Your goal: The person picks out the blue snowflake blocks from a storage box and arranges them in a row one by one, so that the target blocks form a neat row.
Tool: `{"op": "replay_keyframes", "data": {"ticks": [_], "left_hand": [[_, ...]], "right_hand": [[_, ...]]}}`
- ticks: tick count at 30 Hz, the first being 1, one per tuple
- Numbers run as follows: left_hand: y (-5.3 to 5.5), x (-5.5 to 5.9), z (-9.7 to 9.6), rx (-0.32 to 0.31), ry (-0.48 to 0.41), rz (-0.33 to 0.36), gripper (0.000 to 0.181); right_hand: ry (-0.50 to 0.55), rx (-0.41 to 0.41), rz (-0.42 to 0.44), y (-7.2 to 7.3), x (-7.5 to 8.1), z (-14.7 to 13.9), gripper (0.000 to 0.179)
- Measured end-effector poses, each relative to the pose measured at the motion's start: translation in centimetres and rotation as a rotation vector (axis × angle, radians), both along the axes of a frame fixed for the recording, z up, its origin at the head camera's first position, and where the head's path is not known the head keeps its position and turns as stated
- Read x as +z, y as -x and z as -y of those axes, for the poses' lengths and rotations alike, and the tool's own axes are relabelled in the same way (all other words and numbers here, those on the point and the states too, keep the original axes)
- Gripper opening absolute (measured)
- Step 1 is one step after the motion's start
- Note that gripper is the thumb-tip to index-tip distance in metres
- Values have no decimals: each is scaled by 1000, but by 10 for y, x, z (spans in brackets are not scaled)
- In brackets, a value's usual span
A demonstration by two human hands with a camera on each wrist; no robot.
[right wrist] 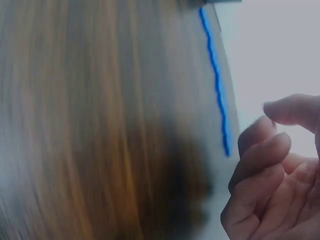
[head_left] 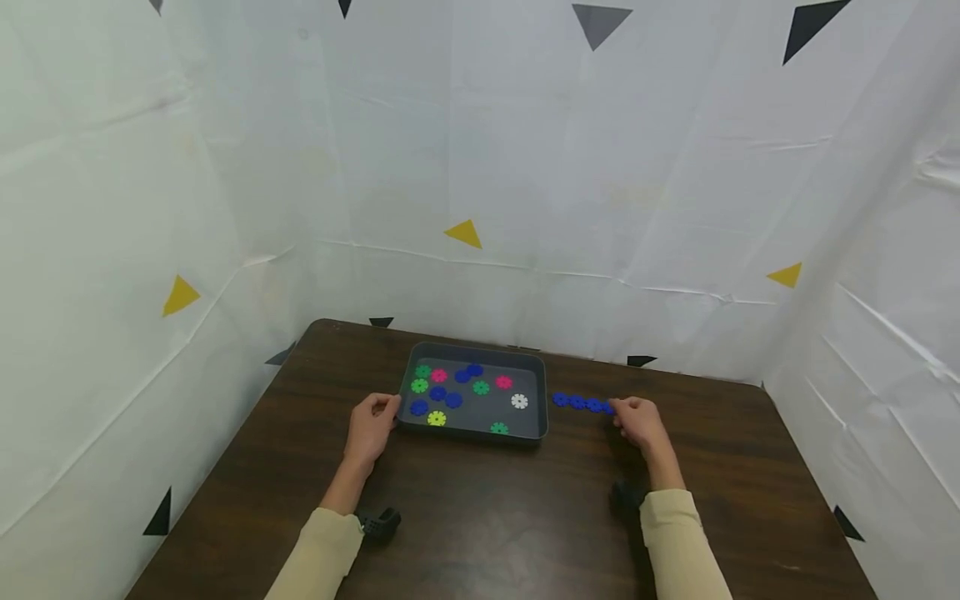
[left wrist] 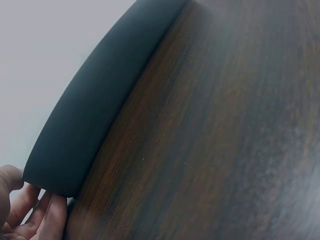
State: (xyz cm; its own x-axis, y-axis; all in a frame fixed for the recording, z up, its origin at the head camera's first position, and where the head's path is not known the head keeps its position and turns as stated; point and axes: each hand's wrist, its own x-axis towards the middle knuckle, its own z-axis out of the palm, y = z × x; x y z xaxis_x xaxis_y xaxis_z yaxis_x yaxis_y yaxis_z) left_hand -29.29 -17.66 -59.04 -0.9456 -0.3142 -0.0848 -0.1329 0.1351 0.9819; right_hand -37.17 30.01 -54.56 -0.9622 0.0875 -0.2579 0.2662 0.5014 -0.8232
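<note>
Left hand (head_left: 371, 429) pinches the tray (head_left: 468, 434) at its near left corner, the tray lying to that grip's right. Right hand (head_left: 639, 419) is loosely curled, pinching nothing visible, the row of blue discs (head_left: 577, 402) just left of it. For sound work, the tray should stay steady and each disc be set lightly in line

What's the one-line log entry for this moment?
Left hand: grips tray, left edge | Right hand: at right end of blue disc row | Inside tray: mixed-colour discs
</note>
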Motion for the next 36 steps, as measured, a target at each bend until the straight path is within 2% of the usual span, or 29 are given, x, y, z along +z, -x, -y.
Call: {"op": "replay_keyframes", "data": {"ticks": [3, 8, 13, 16, 21, 24, 30, 36], "left_hand": [[0, 2, 1, -1, 11, 14, 40], [-2, 5, 0, -12, 9, 11, 39], [-2, 7, -2, -15, 2, -8, 39], [-1, 8, -2, -11, -2, -11, 38], [-2, 8, -3, -13, -4, -20, 38], [-2, 7, -3, -13, -4, -24, 37], [-2, 5, -2, 7, 12, -25, 37], [-1, 4, -3, 2, 7, -31, 36]], "right_hand": [[-27, 48, -52, -5, 5, 13, 33], [-45, 85, -124, -11, 12, 37, 32], [-27, 103, -218, -12, 20, 67, 28], [3, 145, -271, -11, 26, 86, 28], [47, 229, -282, -16, 34, 119, 30], [66, 277, -273, -18, 31, 141, 30], [69, 390, -274, -19, 15, 186, 32], [-21, 409, -286, -15, 5, 220, 38]]}}
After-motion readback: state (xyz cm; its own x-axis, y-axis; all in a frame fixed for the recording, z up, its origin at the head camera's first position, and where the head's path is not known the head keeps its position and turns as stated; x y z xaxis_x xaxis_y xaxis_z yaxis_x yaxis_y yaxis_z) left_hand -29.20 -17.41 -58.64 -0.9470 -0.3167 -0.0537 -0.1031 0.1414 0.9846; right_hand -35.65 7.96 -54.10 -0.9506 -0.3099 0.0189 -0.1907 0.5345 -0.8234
